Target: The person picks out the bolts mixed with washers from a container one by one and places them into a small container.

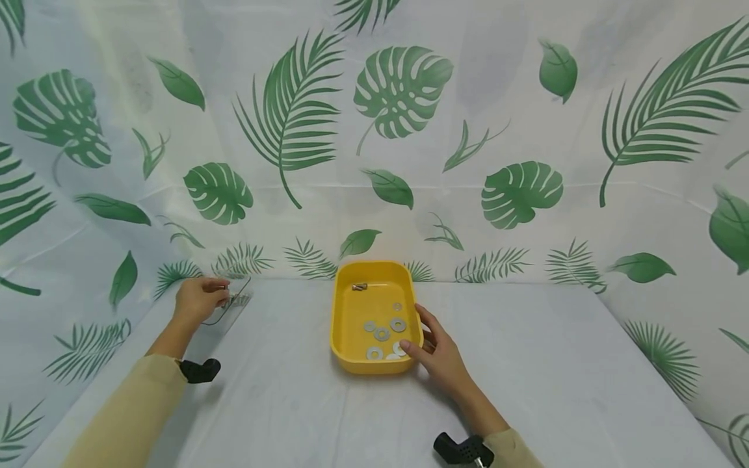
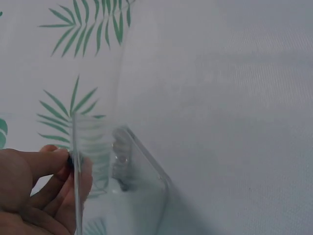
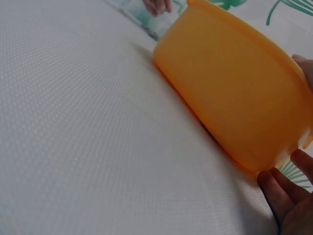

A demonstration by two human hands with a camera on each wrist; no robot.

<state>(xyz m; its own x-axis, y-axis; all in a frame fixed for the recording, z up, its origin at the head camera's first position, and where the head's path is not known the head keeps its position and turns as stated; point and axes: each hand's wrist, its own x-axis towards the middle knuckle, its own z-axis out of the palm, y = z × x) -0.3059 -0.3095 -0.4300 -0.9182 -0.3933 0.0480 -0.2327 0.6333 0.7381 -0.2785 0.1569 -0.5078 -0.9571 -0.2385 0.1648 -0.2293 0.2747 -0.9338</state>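
Note:
My left hand [image 1: 201,300] is at the far left of the table, thumb and fingers pinching the edge of the raised lid [image 2: 75,171] of a clear plastic box [image 1: 236,312]. Inside the box, small shiny pieces [image 2: 121,159] show through the clear wall. At the middle stands a yellow plastic tray [image 1: 335,325]. My right hand [image 1: 441,357] grips its near right corner, thumb over the rim and fingers against the outer wall. Several flat washers [image 1: 381,334] lie in the tray's near half, and small metal fasteners [image 1: 359,286] near its far end.
A white cloth [image 1: 526,364] covers the table. Behind it hangs a white curtain with green leaf prints [image 1: 404,91]. Each wrist wears a black camera mount [image 1: 200,371].

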